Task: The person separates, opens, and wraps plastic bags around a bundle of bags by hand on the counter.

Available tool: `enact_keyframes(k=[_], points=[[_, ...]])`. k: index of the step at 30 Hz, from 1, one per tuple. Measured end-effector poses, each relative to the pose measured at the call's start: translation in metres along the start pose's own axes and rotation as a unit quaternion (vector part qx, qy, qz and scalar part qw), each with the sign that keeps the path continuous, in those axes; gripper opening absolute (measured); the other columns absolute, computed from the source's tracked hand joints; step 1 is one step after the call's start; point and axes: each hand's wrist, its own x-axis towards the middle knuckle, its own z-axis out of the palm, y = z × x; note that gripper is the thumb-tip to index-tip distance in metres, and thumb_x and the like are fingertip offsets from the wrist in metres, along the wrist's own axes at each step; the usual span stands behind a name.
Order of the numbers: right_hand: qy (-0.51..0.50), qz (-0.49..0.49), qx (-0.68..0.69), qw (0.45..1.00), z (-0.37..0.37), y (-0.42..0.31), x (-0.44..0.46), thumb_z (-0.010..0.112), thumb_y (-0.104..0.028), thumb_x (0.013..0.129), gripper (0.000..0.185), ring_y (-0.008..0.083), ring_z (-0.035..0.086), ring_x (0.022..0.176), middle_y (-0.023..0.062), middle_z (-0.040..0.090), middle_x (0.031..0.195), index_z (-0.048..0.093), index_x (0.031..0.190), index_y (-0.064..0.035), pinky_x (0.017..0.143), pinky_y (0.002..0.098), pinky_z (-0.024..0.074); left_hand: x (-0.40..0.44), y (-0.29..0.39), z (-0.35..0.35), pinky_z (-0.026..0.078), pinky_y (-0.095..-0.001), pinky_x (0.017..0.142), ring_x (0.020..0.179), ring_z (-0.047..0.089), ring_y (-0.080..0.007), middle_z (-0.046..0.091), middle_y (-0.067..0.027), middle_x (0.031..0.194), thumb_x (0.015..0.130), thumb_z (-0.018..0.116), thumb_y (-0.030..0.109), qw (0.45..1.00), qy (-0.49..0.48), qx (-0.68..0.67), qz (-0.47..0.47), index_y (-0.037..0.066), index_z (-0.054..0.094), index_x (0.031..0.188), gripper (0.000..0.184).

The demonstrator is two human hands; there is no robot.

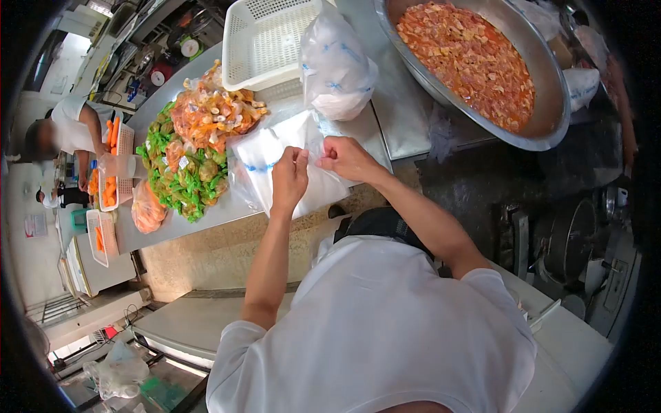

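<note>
A stack of white and clear plastic bags lies at the edge of the metal table in front of me. Above it, my right hand is closed, its fingertips pinching a thin clear plastic bag. My left hand is also closed, thumb against fingers, at the other side of that bag. The film between the two hands is hard to see. Just beyond my hands stands a bulging clear plastic sack with blue print.
Left lie a heap of green-tied bags and orange-tied bags. A white basket stands behind. A large steel basin of marinated meat is at right. A person in white works by carrot baskets.
</note>
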Motion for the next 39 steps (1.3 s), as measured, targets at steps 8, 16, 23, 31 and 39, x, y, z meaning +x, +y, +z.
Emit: enact_keyframes(k=[8,16,23,31,39], points=[[0.048,-0.059,-0.029,0.997,-0.034,-0.033,-0.026,0.081,-0.015,0.072,0.036,0.0071,0.042,0.059,-0.0029,0.045,0.062,0.047,0.065,-0.0067,0.052,0.0263,0.037,-0.003,0.026,-0.007,0.051,-0.0364,0.085,0.095,0.065,-0.0239,0.067,-0.0154,0.107,0.097,0.052,0.029,0.896,-0.068,-0.414,-0.146,-0.001,0.058,0.118,0.037],[0.186,-0.242,0.239,0.922,-0.143,-0.146,-0.041,0.066,0.002,0.078,0.021,0.0117,0.056,0.077,0.0017,0.057,0.081,0.05,0.082,-0.0098,0.072,0.0249,0.0481,0.002,0.142,-0.053,0.043,-0.0419,0.092,0.102,0.061,-0.0253,0.067,-0.0108,0.105,0.098,0.047,0.031,0.94,-0.178,-0.284,-0.054,0.003,0.066,0.104,0.035],[0.121,-0.339,-0.379,0.853,-0.154,-0.181,0.017,0.055,-0.002,0.076,0.012,0.0313,0.055,0.081,0.0118,0.053,0.085,0.046,0.084,-0.0035,0.073,0.0378,0.0459,0.156,0.192,-0.082,0.043,-0.0498,0.08,0.079,0.061,-0.0393,0.065,-0.0178,0.082,0.069,0.072,0.021,0.832,0.052,0.307,0.459,-0.001,0.067,0.09,0.031],[0.268,-0.304,-0.251,0.879,-0.11,-0.01,0.036,0.047,0.006,0.076,0.014,0.0375,0.056,0.089,0.016,0.057,0.089,0.054,0.085,-0.0028,0.077,0.0462,0.0454,0.131,0.034,0.018,0.045,-0.0471,0.091,0.101,0.058,-0.0429,0.065,-0.0233,0.107,0.071,0.065,0.015,0.931,0.074,0.044,0.354,0.001,0.066,0.102,0.035],[0.282,-0.25,-0.141,0.916,-0.106,-0.014,0.034,0.045,0.009,0.071,0.025,0.0323,0.061,0.097,0.0138,0.063,0.1,0.06,0.089,-0.0008,0.085,0.0377,0.0485,0.097,0.037,0.023,0.049,-0.0331,0.078,0.082,0.064,-0.0224,0.07,-0.0138,0.089,0.082,0.07,0.014,0.978,0.115,-0.069,0.157,-0.003,0.068,0.094,0.021]])
